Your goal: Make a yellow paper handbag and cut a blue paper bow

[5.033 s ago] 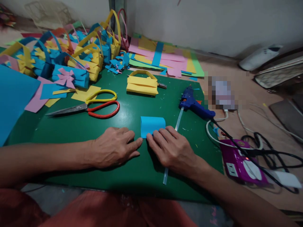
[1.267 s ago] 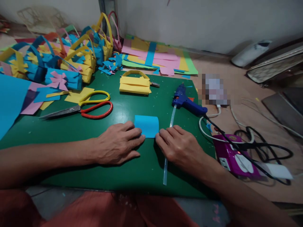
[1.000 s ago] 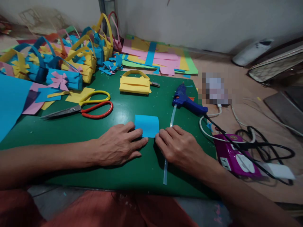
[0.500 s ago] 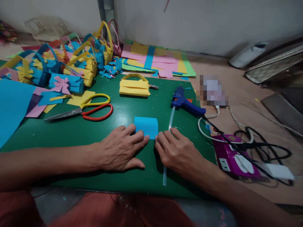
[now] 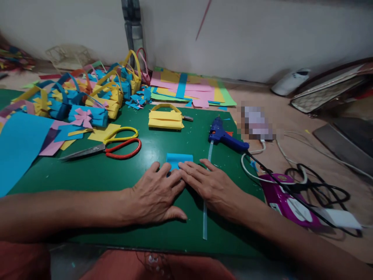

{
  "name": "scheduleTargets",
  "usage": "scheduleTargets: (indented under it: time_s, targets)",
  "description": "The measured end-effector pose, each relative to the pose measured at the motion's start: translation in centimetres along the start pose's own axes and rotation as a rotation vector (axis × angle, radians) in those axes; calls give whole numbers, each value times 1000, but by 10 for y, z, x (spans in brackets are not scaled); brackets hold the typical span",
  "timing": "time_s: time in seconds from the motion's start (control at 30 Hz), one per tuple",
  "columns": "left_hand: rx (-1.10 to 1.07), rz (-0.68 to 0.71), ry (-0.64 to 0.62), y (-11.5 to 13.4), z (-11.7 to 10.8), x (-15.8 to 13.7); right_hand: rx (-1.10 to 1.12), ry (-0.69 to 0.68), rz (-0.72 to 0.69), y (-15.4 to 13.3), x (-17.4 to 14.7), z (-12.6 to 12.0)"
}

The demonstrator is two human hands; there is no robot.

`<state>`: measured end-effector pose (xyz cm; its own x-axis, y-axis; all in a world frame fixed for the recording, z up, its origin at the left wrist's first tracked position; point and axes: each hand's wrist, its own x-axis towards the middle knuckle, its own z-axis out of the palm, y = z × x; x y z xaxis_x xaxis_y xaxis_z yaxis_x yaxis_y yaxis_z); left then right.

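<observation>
A small blue folded paper (image 5: 180, 158) lies on the green board in front of me, its lower part hidden by fingers. My left hand (image 5: 159, 190) rests flat on its lower left part, thumb spread away from the fingers. My right hand (image 5: 214, 184) lies with fingers stretched out over its right part, the fingertips meeting those of my left hand. Both hands are open and press on the paper without gripping it. A clear glue stick (image 5: 205, 221) runs beneath my right hand up to a blue glue gun (image 5: 225, 136).
Scissors (image 5: 121, 144) with yellow and red handles lie at left. A yellow paper bag (image 5: 165, 119) stands beyond the hands. Finished paper bags (image 5: 89, 114) crowd the back left, coloured sheets (image 5: 201, 91) the back. A purple power strip (image 5: 291, 202) with cables sits right.
My right hand has moved from the paper's right edge onto it, fingers now stretched flat against my left. Less of the blue paper shows. The camera view has tilted up slightly.
</observation>
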<state>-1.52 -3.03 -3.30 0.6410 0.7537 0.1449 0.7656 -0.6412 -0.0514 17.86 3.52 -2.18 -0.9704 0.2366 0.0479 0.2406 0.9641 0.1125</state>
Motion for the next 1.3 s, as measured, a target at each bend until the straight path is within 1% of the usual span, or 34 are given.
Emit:
scheduleTargets:
  time_s: [0.17,0.4,0.67,0.73,0.83,1.03,1.2,1.3]
  targets:
    - [-22,-22,-19,2,-1,1,-29,-48,14,5,13,4]
    - [-26,-31,-29,2,0,0,-36,-142,39,14,28,3]
    - [-52,-35,-59,2,-1,0,-56,-159,122,12,46,0]
    - [-52,-35,-64,2,-1,0,-83,-152,131,9,46,-1]
    - [-50,-33,-74,2,-2,0,-150,-144,146,6,38,-3]
    - [-46,-30,-98,3,-2,-1,-231,-199,244,6,14,-5]
    - [-46,-34,-107,1,-1,-1,-264,-217,303,15,17,-2]
    - [-47,-35,-105,1,-1,-1,-278,-217,348,17,20,-6]
